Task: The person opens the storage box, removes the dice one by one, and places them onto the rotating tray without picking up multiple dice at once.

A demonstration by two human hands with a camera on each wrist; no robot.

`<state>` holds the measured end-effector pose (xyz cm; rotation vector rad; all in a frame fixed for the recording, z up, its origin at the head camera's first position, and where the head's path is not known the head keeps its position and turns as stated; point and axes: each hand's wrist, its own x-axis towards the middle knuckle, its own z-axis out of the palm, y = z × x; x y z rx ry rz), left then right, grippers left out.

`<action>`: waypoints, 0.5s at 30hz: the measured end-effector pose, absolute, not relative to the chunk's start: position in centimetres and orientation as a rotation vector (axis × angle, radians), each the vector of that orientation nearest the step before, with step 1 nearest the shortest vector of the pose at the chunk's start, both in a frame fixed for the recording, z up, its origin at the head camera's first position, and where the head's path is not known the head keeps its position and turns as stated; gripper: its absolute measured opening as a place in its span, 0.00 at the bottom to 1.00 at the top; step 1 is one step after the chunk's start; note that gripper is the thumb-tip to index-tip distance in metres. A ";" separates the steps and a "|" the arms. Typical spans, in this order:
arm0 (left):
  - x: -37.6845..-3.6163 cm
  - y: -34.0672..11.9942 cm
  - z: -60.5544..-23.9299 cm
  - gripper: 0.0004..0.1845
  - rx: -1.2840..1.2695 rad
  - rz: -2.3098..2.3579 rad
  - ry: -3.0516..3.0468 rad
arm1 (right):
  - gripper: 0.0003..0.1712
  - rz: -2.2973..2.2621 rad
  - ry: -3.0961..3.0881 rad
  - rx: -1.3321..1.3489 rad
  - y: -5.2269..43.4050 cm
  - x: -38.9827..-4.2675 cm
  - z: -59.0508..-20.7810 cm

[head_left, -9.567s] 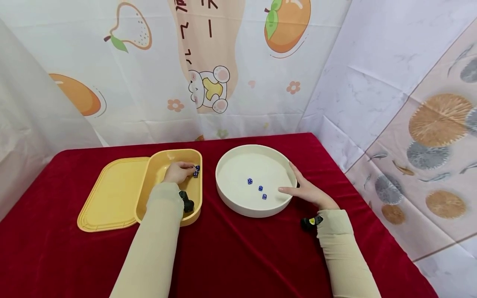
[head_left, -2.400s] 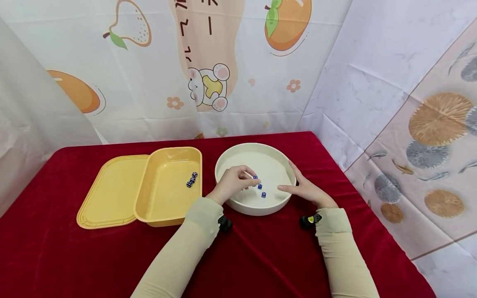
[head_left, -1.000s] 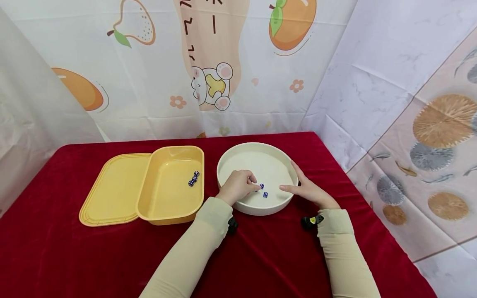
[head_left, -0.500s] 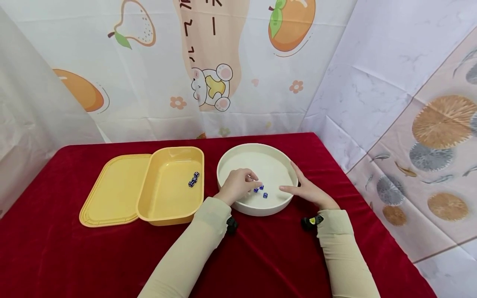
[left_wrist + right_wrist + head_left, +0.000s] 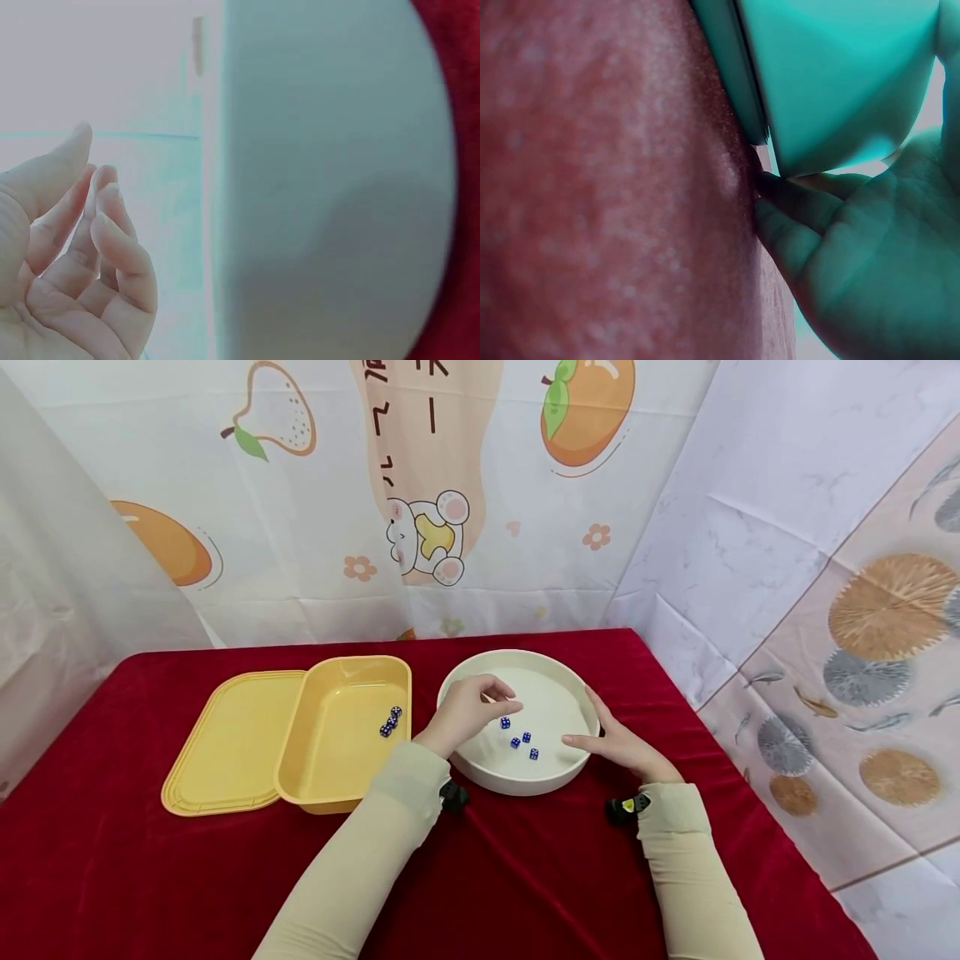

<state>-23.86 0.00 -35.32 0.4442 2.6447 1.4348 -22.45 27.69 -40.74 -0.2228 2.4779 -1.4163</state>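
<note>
Left hand (image 5: pixel 467 710) near dice (image 5: pixel 527 737), characters (image 5: pixel 432 415) on curtain (image 5: pixel 300 564)

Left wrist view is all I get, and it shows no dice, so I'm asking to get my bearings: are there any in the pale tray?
Observer: Yes, the head view shows four blue dice in the tray.
Operator: Do you see any dice outside it?
Observer: Three more dice lie in the yellow box.
Operator: And where is the right hand?
Observer: The right hand is at the tray's right side, its thumb reaching over the rim.
</note>
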 end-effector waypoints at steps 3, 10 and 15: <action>-23.7 -0.3 -34.4 0.11 0.485 1.469 2.659 | 0.62 -1.417 2.482 -0.238 27.7 -22.4 -40.8; -23.3 -0.9 -32.0 0.12 0.529 1.512 2.628 | 0.62 -1.405 2.475 -0.218 27.8 -22.4 -40.9; -23.5 -1.8 -30.6 0.12 0.485 1.515 2.649 | 0.62 -1.418 2.459 -0.186 27.8 -22.4 -40.8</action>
